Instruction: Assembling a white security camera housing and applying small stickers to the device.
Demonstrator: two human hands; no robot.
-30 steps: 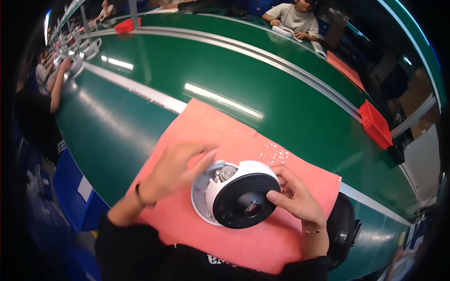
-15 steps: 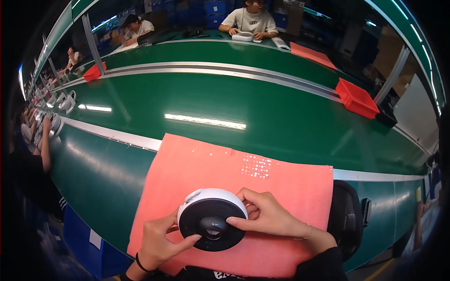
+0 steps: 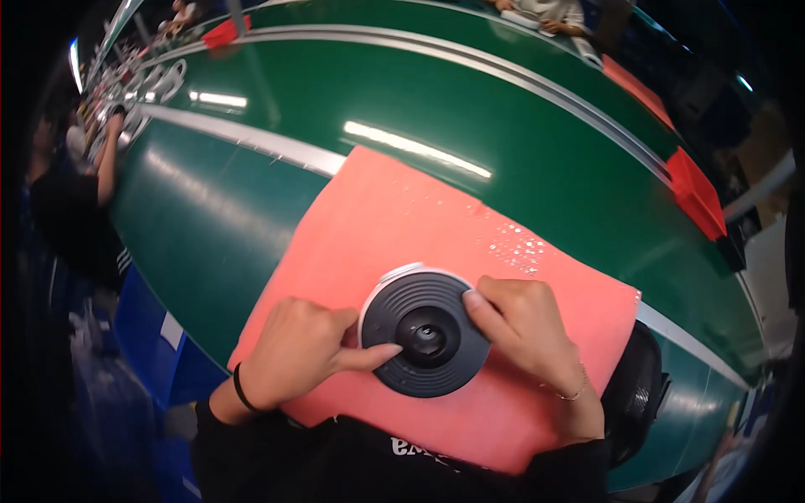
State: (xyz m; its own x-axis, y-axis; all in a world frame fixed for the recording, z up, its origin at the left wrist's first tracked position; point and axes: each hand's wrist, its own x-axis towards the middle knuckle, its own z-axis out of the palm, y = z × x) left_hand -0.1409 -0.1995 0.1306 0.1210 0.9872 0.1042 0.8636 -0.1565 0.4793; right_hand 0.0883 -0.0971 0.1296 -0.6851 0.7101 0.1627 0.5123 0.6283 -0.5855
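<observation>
A round dome camera (image 3: 449, 373) with a black ringed face, a dark lens dome in its centre and a white rim faces up toward me. My left hand (image 3: 302, 348) holds its left side, the thumb laid over the black face and the other fingers partly hidden. At the upper right edge my right hand (image 3: 528, 323) grips it, thumb on the face and fingertips out of sight. Both hands are closed on the camera over a pink foam mat (image 3: 335, 243). Small shiny pieces, perhaps screws, stand in rows on the mat (image 3: 516, 247) beyond the right hand.
Past the mat runs a green work surface (image 3: 293, 92) with metal rails. A red bin (image 3: 696, 193) stands at the far right. A black rounded case (image 3: 633, 394) lies right of the mat. At left are a blue crate (image 3: 147, 335) and a co-worker's arm (image 3: 107, 159) near white parts.
The view has tilted down and turned, so the scene appears rotated. The camera now faces me more squarely, and my right thumb has moved from near its dome to its outer edge.
</observation>
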